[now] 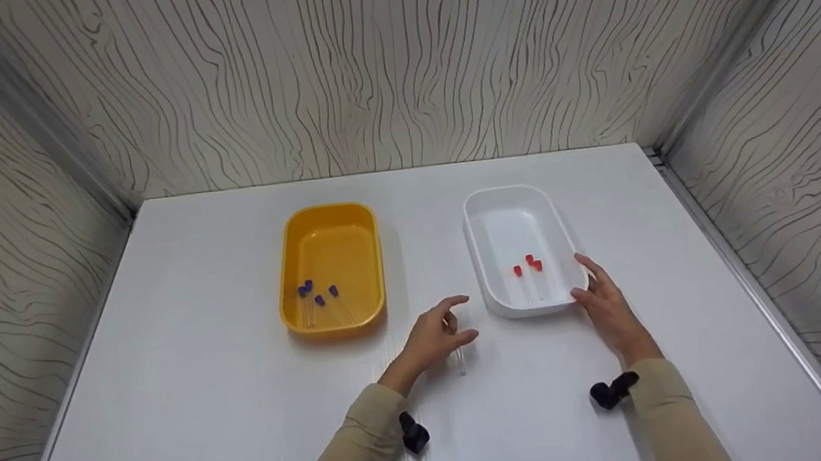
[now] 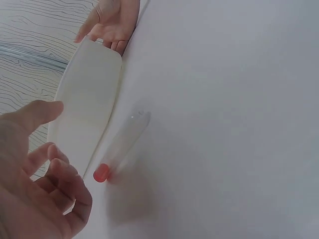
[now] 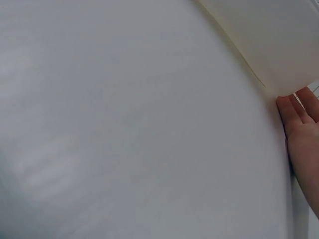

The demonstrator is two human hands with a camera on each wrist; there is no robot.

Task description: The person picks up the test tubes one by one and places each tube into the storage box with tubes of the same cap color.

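My left hand [image 1: 432,337] hovers over the table left of the white tray [image 1: 482,269], thumb and index finger spread apart, the other fingers curled in with nothing held. Below it a clear test tube [image 1: 461,363] lies on the table; its red cap [image 2: 102,173] shows in the left wrist view, beside the fingers. My right hand [image 1: 610,309] grips the near right corner of the white tray, thumb and fingers at the rim. Three red-capped tubes [image 1: 531,268] lie in that tray's near end.
A yellow-orange tray [image 1: 283,273] stands to the left, holding several blue-capped tubes [image 1: 320,300] at its near end. Wood-grain patterned walls [image 1: 380,68] enclose the white table [image 1: 208,400] at the back and sides. A small black camera sits on each wrist.
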